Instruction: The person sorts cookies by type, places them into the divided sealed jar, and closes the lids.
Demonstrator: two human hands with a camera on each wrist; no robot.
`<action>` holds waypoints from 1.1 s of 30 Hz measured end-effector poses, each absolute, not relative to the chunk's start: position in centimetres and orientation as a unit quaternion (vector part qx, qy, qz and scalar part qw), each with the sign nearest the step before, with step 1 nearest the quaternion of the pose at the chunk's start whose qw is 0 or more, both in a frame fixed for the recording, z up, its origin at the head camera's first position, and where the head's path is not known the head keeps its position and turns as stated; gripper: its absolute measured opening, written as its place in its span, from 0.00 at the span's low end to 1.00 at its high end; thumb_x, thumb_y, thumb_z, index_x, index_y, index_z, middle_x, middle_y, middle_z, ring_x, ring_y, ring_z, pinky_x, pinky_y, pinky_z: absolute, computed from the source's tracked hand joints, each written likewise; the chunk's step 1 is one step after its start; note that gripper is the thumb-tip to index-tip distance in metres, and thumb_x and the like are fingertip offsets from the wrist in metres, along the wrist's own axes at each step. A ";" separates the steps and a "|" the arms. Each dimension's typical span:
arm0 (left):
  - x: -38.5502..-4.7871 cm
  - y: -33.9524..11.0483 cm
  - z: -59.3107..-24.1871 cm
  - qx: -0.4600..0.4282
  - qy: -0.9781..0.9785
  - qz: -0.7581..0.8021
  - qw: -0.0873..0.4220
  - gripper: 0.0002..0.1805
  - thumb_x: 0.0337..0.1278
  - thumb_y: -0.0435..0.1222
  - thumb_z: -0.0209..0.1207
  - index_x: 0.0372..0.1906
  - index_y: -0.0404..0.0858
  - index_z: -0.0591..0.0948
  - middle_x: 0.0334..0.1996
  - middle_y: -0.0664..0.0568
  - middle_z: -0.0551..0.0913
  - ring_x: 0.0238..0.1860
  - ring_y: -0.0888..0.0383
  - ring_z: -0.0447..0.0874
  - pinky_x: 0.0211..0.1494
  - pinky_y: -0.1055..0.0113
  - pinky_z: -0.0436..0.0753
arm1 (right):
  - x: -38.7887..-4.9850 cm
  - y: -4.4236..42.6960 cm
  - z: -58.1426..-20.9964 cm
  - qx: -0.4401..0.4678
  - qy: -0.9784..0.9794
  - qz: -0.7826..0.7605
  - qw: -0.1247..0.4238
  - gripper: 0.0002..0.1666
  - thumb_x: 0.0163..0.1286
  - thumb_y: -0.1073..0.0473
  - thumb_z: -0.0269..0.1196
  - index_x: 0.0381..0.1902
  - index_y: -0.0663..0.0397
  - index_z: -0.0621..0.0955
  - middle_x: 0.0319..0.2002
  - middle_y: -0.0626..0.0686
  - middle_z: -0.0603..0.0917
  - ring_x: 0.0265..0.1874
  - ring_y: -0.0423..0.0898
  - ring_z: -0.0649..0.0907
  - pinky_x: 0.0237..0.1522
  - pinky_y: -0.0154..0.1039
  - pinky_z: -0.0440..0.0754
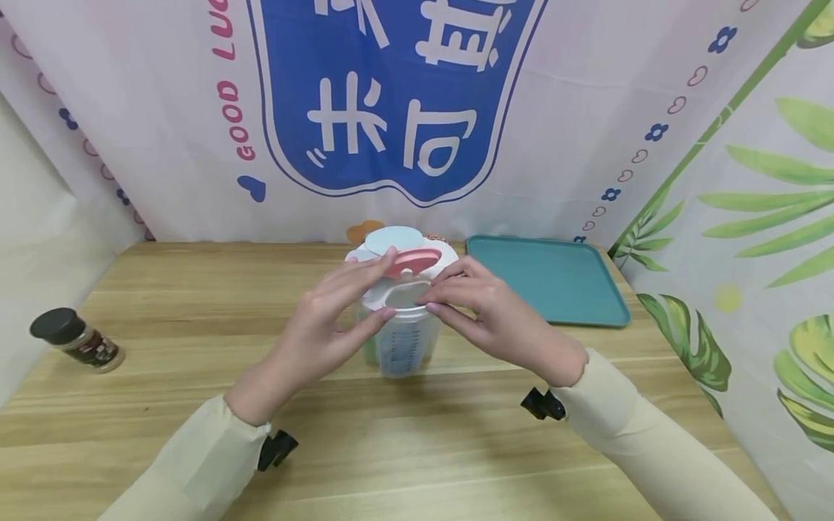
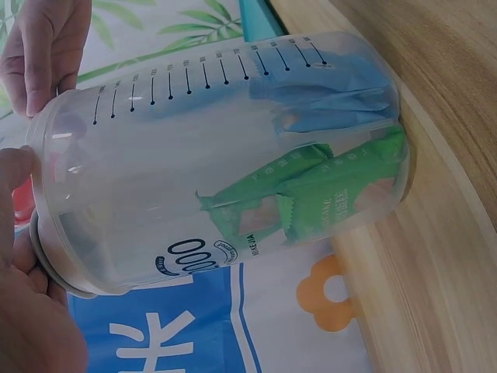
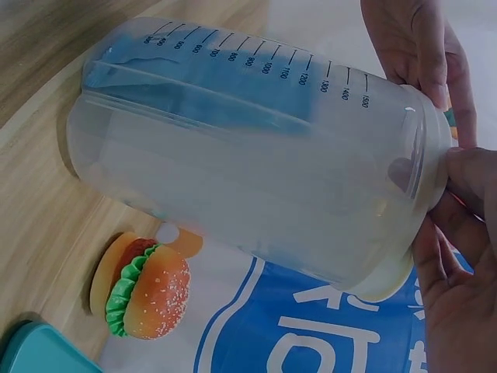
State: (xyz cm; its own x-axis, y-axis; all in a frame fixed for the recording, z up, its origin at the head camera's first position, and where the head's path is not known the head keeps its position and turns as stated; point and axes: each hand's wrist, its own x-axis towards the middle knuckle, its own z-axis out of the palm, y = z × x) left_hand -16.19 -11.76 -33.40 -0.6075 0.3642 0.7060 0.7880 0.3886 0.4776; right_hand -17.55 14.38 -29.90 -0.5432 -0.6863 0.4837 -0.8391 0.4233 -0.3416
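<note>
A clear plastic storage canister (image 1: 402, 346) stands on the table, measuring lines printed down its side. Its white lid (image 1: 449, 255) has a light blue flap (image 1: 394, 237) and a raised pink flap (image 1: 417, 260); the front opening is uncovered. Green packets (image 2: 342, 194) and blue packets (image 2: 334, 93) lie in separate compartments. My left hand (image 1: 326, 307) holds the lid's left side, thumb at the front rim. My right hand (image 1: 485, 307) pinches the rim right of the opening, some fingertips over the opening. Whether those fingers hold anything else is hidden.
A black-capped spice jar (image 1: 78, 340) stands at the far left. On the right lies a teal tray (image 1: 547, 282). A toy hamburger (image 3: 140, 287) sits behind the canister, near the printed curtain (image 1: 573, 130).
</note>
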 end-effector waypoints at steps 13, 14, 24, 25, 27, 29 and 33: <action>-16.1 -11.8 -33.2 -0.360 -0.797 -0.415 0.251 0.40 0.56 0.28 0.74 0.76 0.40 0.73 0.66 0.45 0.84 0.71 0.44 0.80 0.83 0.40 0.67 | -17.3 14.9 -29.6 0.457 -0.820 0.318 0.132 0.13 0.74 0.66 0.67 0.54 0.55 0.87 0.49 0.49 0.91 0.55 0.46 0.83 0.59 0.40 0.87; -16.1 -11.8 -33.2 -0.360 -0.797 -0.416 0.250 0.41 0.56 0.28 0.74 0.76 0.40 0.73 0.66 0.45 0.84 0.71 0.44 0.80 0.83 0.40 0.67 | -17.2 15.1 -29.5 0.454 -0.818 0.326 0.139 0.14 0.73 0.67 0.67 0.54 0.55 0.87 0.49 0.50 0.91 0.55 0.46 0.83 0.59 0.40 0.87; -16.2 -11.7 -33.3 -0.361 -0.793 -0.421 0.252 0.41 0.56 0.28 0.74 0.76 0.41 0.73 0.64 0.46 0.86 0.72 0.45 0.80 0.84 0.41 0.66 | -17.1 19.0 -30.4 0.404 -0.811 0.371 0.206 0.17 0.67 0.77 0.67 0.50 0.58 0.88 0.47 0.54 0.90 0.48 0.41 0.84 0.51 0.24 0.85; -16.2 -11.7 -33.3 -0.361 -0.793 -0.420 0.252 0.41 0.56 0.28 0.74 0.76 0.41 0.73 0.64 0.46 0.86 0.71 0.45 0.80 0.84 0.41 0.66 | -17.2 19.7 -30.8 0.398 -0.815 0.366 0.206 0.17 0.67 0.77 0.67 0.49 0.58 0.88 0.46 0.54 0.91 0.47 0.39 0.85 0.50 0.23 0.85; -16.2 -11.7 -33.3 -0.360 -0.795 -0.420 0.247 0.41 0.57 0.28 0.74 0.76 0.42 0.73 0.64 0.46 0.86 0.72 0.45 0.80 0.84 0.42 0.66 | -17.5 21.0 -31.6 0.384 -0.828 0.356 0.200 0.16 0.67 0.77 0.67 0.47 0.56 0.88 0.45 0.53 0.91 0.46 0.38 0.85 0.49 0.22 0.85; -16.1 -11.8 -33.2 -0.359 -0.798 -0.420 0.241 0.41 0.57 0.29 0.74 0.76 0.42 0.72 0.64 0.46 0.86 0.72 0.45 0.79 0.85 0.43 0.65 | -17.7 22.4 -32.5 0.369 -0.844 0.341 0.188 0.14 0.69 0.75 0.67 0.46 0.54 0.88 0.43 0.52 0.91 0.43 0.40 0.87 0.48 0.22 0.85; -16.0 -11.8 -33.1 -0.354 -0.804 -0.419 0.230 0.41 0.58 0.31 0.73 0.77 0.43 0.72 0.65 0.47 0.86 0.72 0.46 0.79 0.86 0.46 0.64 | -18.2 25.2 -33.9 0.315 -0.894 0.295 0.120 0.10 0.74 0.70 0.64 0.46 0.53 0.88 0.42 0.51 0.91 0.40 0.46 0.89 0.45 0.32 0.90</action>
State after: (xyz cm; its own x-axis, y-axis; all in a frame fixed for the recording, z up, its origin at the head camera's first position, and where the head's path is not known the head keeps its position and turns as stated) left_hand -15.97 -11.84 -33.15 -0.6440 0.3760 0.6662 0.7615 0.3992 0.5107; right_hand -18.15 25.16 -33.94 -0.7723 -0.4924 0.4014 -0.6346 0.6268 -0.4520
